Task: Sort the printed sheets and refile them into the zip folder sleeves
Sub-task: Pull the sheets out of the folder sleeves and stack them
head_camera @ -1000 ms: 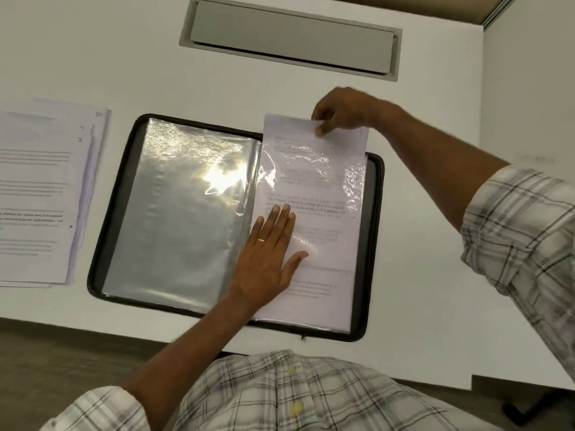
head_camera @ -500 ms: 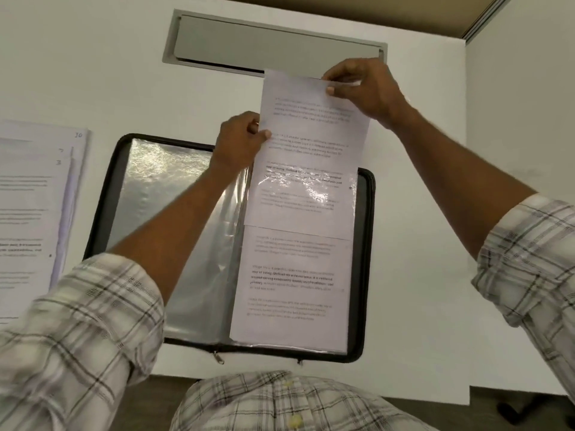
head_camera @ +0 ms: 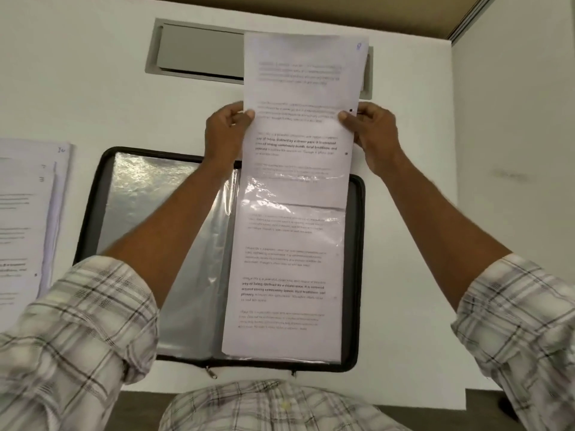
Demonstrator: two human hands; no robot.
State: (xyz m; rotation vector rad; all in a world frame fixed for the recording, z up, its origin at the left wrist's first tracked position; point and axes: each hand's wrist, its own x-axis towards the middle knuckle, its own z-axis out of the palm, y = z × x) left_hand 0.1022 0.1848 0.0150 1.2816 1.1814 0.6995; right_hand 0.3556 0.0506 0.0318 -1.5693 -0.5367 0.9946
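Fingers [head_camera: 249, 114] of my left hand [head_camera: 224, 132] and right hand [head_camera: 373, 135] pinch the side edges of one printed sheet [head_camera: 298, 88], now drawn nearly clear of its sleeve [head_camera: 270, 195], against mostly inside a second ago. Removal for sorting looks nearly done; counted: one zip folder [head_camera: 354, 244] open on the tabletop [head_camera: 93, 88], one filed sheet [head_camera: 280, 290], one loose stack [head_camera: 25, 213].

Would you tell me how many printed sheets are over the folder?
2: the upper sheet, held by the left hand and right hand; the lower sheet, flat on the folder's right half. More may hide beneath.
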